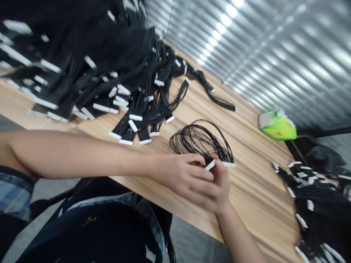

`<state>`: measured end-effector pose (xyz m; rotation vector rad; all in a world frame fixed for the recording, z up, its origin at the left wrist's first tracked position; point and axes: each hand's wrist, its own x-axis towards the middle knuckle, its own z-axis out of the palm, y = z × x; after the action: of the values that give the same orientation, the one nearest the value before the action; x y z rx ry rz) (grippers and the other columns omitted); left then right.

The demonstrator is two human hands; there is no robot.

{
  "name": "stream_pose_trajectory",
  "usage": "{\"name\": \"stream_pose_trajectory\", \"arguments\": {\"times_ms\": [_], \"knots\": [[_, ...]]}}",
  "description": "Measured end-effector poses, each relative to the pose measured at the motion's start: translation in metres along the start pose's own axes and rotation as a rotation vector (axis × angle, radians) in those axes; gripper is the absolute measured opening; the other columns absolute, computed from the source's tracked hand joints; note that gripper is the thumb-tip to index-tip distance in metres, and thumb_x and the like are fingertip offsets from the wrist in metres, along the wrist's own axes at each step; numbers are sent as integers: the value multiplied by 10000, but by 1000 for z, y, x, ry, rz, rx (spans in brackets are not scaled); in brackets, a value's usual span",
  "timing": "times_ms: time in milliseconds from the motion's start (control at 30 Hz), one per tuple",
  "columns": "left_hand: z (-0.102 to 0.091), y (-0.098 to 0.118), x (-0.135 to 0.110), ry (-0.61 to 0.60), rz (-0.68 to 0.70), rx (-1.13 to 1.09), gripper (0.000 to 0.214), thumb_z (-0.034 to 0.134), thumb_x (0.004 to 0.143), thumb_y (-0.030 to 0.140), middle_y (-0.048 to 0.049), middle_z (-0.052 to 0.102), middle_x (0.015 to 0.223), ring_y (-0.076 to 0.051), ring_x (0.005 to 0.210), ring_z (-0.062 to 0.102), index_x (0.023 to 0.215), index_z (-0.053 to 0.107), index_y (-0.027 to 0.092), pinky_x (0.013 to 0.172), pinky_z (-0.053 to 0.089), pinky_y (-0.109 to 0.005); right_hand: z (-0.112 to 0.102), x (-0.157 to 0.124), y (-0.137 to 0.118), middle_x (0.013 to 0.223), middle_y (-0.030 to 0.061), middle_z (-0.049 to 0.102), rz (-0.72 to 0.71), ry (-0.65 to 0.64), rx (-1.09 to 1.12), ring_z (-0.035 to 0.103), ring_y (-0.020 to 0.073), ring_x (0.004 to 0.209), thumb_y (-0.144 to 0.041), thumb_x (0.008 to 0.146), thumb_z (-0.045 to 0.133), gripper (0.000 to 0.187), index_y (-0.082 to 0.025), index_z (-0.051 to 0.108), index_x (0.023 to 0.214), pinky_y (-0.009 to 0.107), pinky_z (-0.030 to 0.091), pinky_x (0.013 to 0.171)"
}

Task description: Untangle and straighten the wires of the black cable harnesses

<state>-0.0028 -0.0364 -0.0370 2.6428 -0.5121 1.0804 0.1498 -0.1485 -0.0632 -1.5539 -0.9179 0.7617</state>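
My left hand [179, 175] and my right hand [222, 186] meet over the wooden table [246, 146]. Both pinch the same black wire harness [200, 140], which is bent into a loop lying on the table. Its white connectors [216, 164] come together at my fingertips. My left fingers are curled round one connector end, and my right hand is closed behind them, partly hidden.
A big heap of black harnesses with white connectors [95, 73] covers the table's far left. Another pile [318, 197] lies at the right. A green and white packet [276, 126] sits near the corrugated metal wall [274, 44]. A dark chair [95, 219] stands below.
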Motion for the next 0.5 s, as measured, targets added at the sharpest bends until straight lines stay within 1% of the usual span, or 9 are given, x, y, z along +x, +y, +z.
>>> {"name": "stream_pose_trajectory", "arguments": {"times_ms": [67, 100, 133, 233, 300, 367, 400, 467, 500], "knots": [[-1, -12, -5, -95, -266, -24, 327, 523, 988, 196, 45, 700, 1300, -129, 1127, 643, 1196, 653, 412, 1006, 471, -330, 0, 6, 5, 749, 14, 642, -33, 11, 32, 606, 189, 671, -569, 959, 370, 424, -217, 606, 961, 321, 486, 608], [-3, -18, -6, -110, -410, -64, 328, 510, 994, 202, 31, 706, 1289, -127, 1103, 649, 1209, 651, 405, 1000, 461, -325, 0, 10, 5, 729, 7, 634, -48, 4, 41, 592, 184, 655, -581, 948, 373, 433, -217, 606, 928, 313, 473, 600], [-6, -23, -6, -124, -481, -68, 325, 493, 997, 213, 9, 710, 1279, -133, 1073, 658, 1228, 648, 382, 978, 463, -322, 0, 15, 3, 683, -9, 606, -59, -17, 22, 562, 175, 625, -594, 945, 349, 456, -221, 603, 885, 302, 448, 589], [-13, -31, 0, -96, -544, -36, 277, 525, 954, 223, -44, 748, 1133, -166, 1032, 674, 1173, 684, 281, 907, 476, -301, -5, 24, -12, 588, -2, 577, -159, -93, -79, 518, 167, 591, -588, 956, 353, 533, -212, 610, 678, 303, 402, 618], [-17, -35, 8, -43, -605, -42, 215, 535, 928, 233, -48, 747, 1038, -175, 970, 676, 1050, 712, 241, 872, 486, -293, -20, 27, -26, 570, 10, 589, -201, -123, -212, 528, 166, 591, -574, 962, 381, 563, -206, 622, 611, 308, 380, 638], [-21, -44, 20, 58, -681, -83, 189, 534, 936, 294, -45, 732, 1018, -188, 964, 660, 965, 712, 237, 870, 492, -300, -49, 25, -37, 583, 22, 604, -168, -87, -396, 547, 175, 611, -587, 983, 295, 624, -209, 622, 610, 312, 371, 650], [-22, -52, 30, 132, -733, -116, 221, 506, 960, 330, -46, 720, 1004, -188, 954, 646, 937, 700, 227, 868, 496, -305, -68, 22, -39, 602, 32, 620, -138, -33, -449, 556, 184, 630, -609, 982, 252, 650, -212, 617, 619, 316, 379, 659], [-20, -73, 56, 283, -845, -218, 325, 444, 1002, 419, -45, 690, 954, -180, 916, 627, 923, 668, 197, 833, 510, -308, -115, 11, -35, 638, 54, 647, -111, 173, -425, 569, 207, 656, -696, 940, 246, 675, -210, 614, 650, 334, 407, 672], [-15, -85, 73, 349, -899, -286, 362, 433, 1010, 456, -42, 675, 937, -170, 895, 623, 934, 653, 179, 819, 520, -310, -139, 4, -31, 627, 55, 638, -111, 305, -365, 557, 209, 631, -748, 897, 291, 669, -209, 604, 654, 342, 422, 655]]}}
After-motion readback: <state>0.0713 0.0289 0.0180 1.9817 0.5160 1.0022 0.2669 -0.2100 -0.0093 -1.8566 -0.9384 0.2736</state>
